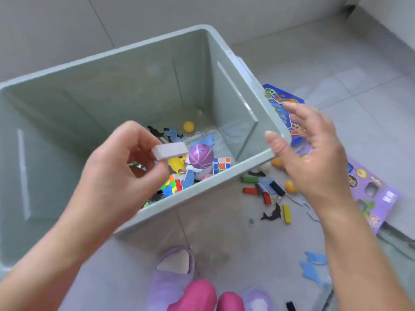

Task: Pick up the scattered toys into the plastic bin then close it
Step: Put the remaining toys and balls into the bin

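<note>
A left hand [116, 176] holds a small grey block [170, 151] over the open plastic bin [134, 70].

The left grip pinches the block between thumb and fingers, right above the toys in the bin. The right hand [318, 162] is by the bin's near corner, its grip spread wide and holding nothing. In the bin lie a purple ball [201, 157], a yellow ball [188, 126], a cube puzzle [221, 165] and flat foam shapes. More toys lie on the tiled floor [336, 63] to the right of the bin: a red block [250, 190], a green block [250, 179], a yellow block [287, 213], a black dolphin shape [272, 213], an orange ball [289, 186], a blue puzzle board [278, 104] and a purple box [370, 191]. Blue foam pieces [314, 265] lie nearer the purple slippers [173, 277].
</note>
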The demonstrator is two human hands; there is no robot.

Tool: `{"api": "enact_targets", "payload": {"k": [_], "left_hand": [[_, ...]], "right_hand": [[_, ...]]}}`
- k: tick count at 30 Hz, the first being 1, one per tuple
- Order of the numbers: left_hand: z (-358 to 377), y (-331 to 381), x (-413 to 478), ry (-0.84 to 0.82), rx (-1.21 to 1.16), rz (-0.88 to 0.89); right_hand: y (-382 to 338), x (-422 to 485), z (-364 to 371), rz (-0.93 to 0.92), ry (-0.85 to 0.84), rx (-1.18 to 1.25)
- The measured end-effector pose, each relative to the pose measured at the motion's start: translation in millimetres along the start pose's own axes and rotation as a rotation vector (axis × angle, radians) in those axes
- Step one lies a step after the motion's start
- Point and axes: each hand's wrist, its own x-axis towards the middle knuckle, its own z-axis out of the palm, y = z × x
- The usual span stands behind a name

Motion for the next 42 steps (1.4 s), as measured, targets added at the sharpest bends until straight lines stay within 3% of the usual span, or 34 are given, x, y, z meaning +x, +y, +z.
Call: {"api": "enact_targets", "payload": {"k": [3, 5, 7, 9, 10, 12, 13, 18, 21, 24, 27, 29, 32, 33, 37, 42], "left_hand": [[-16.8, -57.6, 31.7, -0.115, 0.256, -0.075], [-11.4, -85.5, 27.7, -0.202, 0.311, -0.154], [-1.4, -87.4, 4.9, -0.245, 0.316, -0.032], [32.0, -53.4, -21.4, -0.274, 0.1, 0.043], [51.9, -29.4, -36.5, -0.266, 0.041, 0.166], [91.2, -9.2, -67.1, -0.358, 0.047, 0.411], [113.4, -19.6, -75.1, -0.453, 0.084, 0.414], [217.0, -116.2, -70.8, -0.848, 0.536, 0.035], [247.5, -155.0, -59.6, -0.928, 0.777, 0.032], [258.6, -168.7, -50.0, -0.865, 0.769, 0.103], [263.0, -169.4, -48.6, -0.875, 0.799, 0.077], [265.4, -170.0, -49.3, -0.879, 0.756, 0.036], [271.2, -171.8, -54.2, -0.897, 0.651, -0.028], [273.4, -171.7, -56.9, -0.892, 0.612, -0.03], [278.2, -170.3, -67.9, -0.886, 0.514, -0.051], [275.4, -178.3, -73.8, -0.88, 0.487, -0.052]], "right_hand": [[57.9, -48.4, -69.4, 0.253, 0.313, 0.069], [104.4, -104.5, -110.3, 0.486, 0.422, 0.011], [144.6, -166.3, -136.4, 0.711, 0.412, -0.147], [176.7, -231.0, -146.7, 0.942, 0.319, -0.285], [186.4, -259.9, -144.4, 1.052, 0.271, -0.303], [199.4, -302.2, -132.8, 1.183, 0.183, -0.328], [205.7, -312.1, -126.2, 1.2, 0.156, -0.357], [237.7, -270.3, -105.5, 1.196, 0.182, -0.414], [277.9, -230.8, -115.2, 1.195, 0.199, -0.397], [304.0, -196.9, -127.3, 1.199, 0.179, -0.43], [301.5, -177.8, -121.6, 1.053, 0.164, -0.564], [293.0, -175.1, -108.0, 0.868, 0.006, -0.67], [293.4, -184.3, -73.6, 0.525, -0.401, -1.035], [292.3, -184.9, -65.3, 0.493, -0.462, -1.133], [298.6, -184.1, -65.2, 0.601, -0.472, -1.243], [306.0, -188.0, -80.6, 0.456, -0.416, -1.218]]}}
